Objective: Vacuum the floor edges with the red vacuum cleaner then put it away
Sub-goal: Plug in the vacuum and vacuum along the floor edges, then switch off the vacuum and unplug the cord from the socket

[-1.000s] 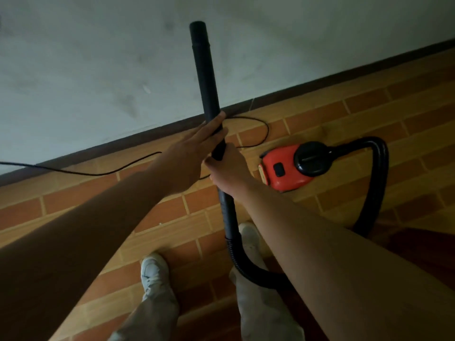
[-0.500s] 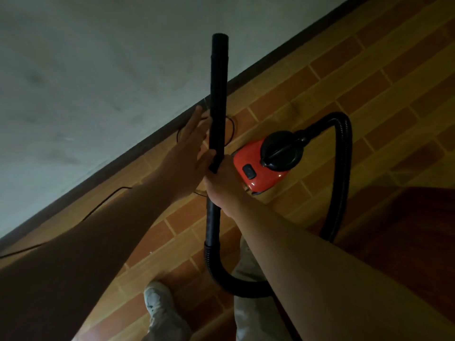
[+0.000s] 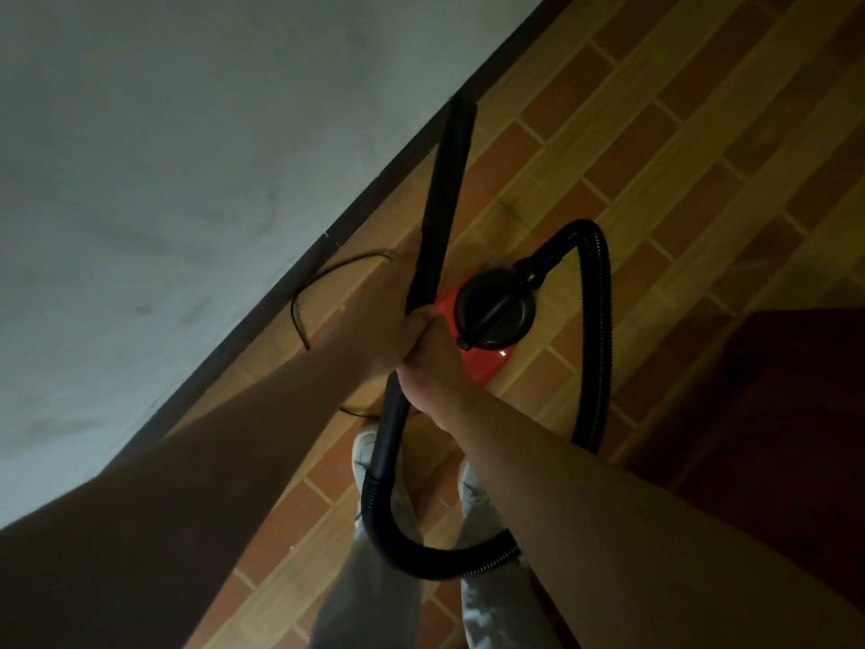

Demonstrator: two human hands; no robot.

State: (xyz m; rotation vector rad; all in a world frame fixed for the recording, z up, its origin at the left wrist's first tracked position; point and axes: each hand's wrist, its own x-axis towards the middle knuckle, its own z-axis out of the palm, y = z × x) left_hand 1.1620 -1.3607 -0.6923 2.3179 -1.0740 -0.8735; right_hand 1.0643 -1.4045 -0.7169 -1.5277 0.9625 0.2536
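Grey trouser legs, white shoes (image 3: 364, 454) on brick-pattern floor (image 3: 655, 180). Ribbed black hose (image 3: 421, 550) loops in front. Both hands clenched on rigid black plastic wand (image 3: 444, 189): right hand (image 3: 433, 363), left hand (image 3: 381, 320) touching. Red vacuum cleaner body (image 3: 487, 363) just beyond. Wand tip at dark skirting (image 3: 374, 189).

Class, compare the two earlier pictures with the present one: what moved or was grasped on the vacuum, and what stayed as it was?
The black wand tipped forward, its end now lying at the dark skirting rather than up against the wall. The left hand, earlier open-fingered on the wand, has closed around it beside the right hand. The right hand kept its grip; the red vacuum cleaner, its hose and the cord remain on the floor.
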